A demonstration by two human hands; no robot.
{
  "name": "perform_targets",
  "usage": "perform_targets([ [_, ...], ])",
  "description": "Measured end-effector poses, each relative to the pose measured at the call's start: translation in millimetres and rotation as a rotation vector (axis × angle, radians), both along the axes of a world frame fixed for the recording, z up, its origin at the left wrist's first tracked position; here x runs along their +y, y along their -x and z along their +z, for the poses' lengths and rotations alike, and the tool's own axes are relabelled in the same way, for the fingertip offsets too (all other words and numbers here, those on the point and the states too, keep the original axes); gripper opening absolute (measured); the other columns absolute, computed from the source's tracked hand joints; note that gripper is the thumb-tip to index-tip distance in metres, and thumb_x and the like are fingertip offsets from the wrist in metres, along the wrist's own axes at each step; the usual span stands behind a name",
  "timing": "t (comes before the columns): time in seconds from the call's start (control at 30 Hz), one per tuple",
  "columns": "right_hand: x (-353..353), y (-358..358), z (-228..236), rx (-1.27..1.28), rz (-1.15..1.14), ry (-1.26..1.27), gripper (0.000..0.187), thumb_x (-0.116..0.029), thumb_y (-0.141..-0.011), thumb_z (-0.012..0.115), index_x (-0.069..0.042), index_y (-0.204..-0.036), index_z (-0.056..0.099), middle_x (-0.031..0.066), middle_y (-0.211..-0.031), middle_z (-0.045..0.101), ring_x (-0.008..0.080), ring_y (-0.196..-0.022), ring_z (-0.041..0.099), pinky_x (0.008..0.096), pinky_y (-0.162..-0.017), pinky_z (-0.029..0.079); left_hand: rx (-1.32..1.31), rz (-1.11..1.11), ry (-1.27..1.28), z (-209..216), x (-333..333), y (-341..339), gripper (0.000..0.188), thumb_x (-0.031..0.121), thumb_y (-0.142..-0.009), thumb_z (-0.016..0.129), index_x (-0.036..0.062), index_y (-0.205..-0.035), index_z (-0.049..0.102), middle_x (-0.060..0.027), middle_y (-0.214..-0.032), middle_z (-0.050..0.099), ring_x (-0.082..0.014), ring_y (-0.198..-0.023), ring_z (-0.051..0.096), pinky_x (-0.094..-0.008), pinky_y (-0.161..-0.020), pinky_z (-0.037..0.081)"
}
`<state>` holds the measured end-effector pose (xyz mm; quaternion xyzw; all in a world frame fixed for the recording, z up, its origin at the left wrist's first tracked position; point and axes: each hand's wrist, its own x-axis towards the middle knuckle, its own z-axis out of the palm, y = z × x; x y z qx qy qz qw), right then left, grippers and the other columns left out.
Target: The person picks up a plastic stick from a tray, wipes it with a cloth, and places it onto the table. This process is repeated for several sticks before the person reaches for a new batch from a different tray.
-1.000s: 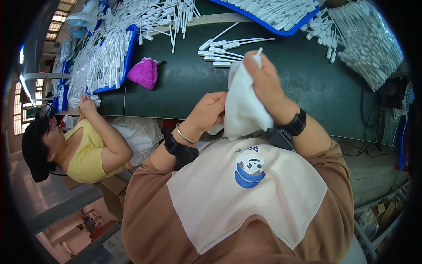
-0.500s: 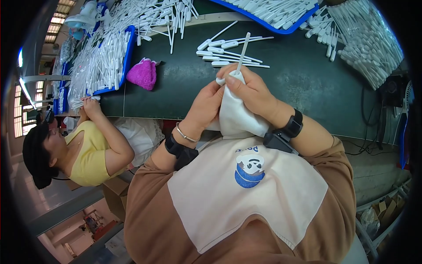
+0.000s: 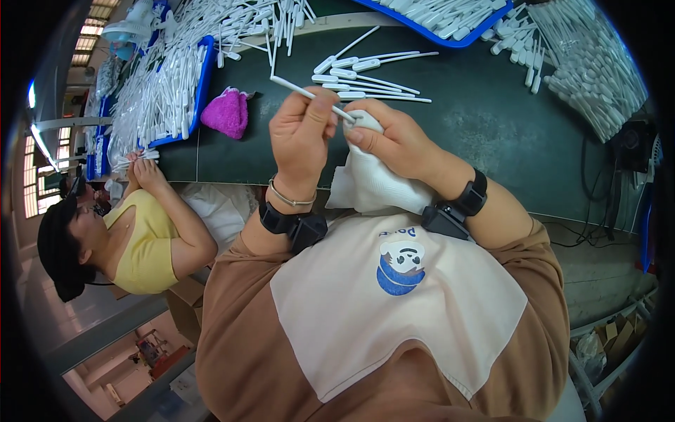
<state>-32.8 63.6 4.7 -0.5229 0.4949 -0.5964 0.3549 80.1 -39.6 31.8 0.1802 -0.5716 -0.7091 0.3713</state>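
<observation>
My left hand (image 3: 301, 137) pinches the thin shaft of a white plastic stick (image 3: 290, 85), which slants up to the left past my fingers. The stick's other end goes into a white cloth (image 3: 383, 184), which hides it. My right hand (image 3: 399, 141) is closed around the bunched top of the cloth, thumb pressed on it. The rest of the cloth hangs down over my lap edge. Just beyond my hands, several white sticks (image 3: 362, 86) with wide, flat handles and thin shafts lie fanned out on the dark green tabletop (image 3: 485, 133).
A magenta cloth (image 3: 226, 114) lies left of my hands. Blue trays (image 3: 204, 91) and a blue tray (image 3: 450, 43) hold many such sticks. A clear bag of sticks (image 3: 594, 70) is at the far right. At left, a person in yellow (image 3: 144, 246) works with sticks.
My left hand has moved left and up from the cloth and now grips the stick's shaft. The stick has tipped from nearly upright to slanting left. My right hand stays on the cloth.
</observation>
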Motion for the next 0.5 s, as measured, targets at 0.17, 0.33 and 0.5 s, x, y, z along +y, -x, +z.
perform_targets([
  [0.17, 4, 4, 0, -0.013, 0.008, -0.075, 0.025, -0.02, -0.087, 0.053, -0.004, -0.106, 0.049, 0.0024, -0.085, 0.053, 0.0101, -0.076, 0.049, 0.0239, -0.069, 0.042, 0.173, 0.101, -0.073, 8, -15, -1, 0.012, 0.012, -0.086, 0.055, 0.001, -0.081, 0.057, -0.0017, -0.065, 0.054, -0.0044, -0.051, 0.044, -0.0173, -0.045, 0.033],
  [0.33, 2, 2, -3, 0.099, -0.099, -0.071, 0.027, -0.021, -0.088, 0.051, -0.004, -0.109, 0.046, 0.0034, -0.085, 0.053, 0.0111, -0.076, 0.05, 0.0236, -0.069, 0.042, 0.081, 0.108, 0.018, 6, -13, 5, 0.013, 0.011, -0.084, 0.058, 0.0016, -0.076, 0.056, -0.0008, -0.061, 0.053, -0.0035, -0.049, 0.044, -0.0162, -0.043, 0.032],
  [0.5, -1, -4, -7, 0.336, -0.266, 0.088, 0.029, -0.021, -0.089, 0.049, -0.004, -0.112, 0.044, 0.0043, -0.084, 0.053, 0.0116, -0.075, 0.05, 0.0232, -0.069, 0.042, -0.151, 0.059, 0.223, -6, 4, 18, 0.012, 0.01, -0.082, 0.061, 0.0014, -0.075, 0.056, 0.0005, -0.058, 0.052, -0.0028, -0.049, 0.044, -0.0158, -0.043, 0.033],
])
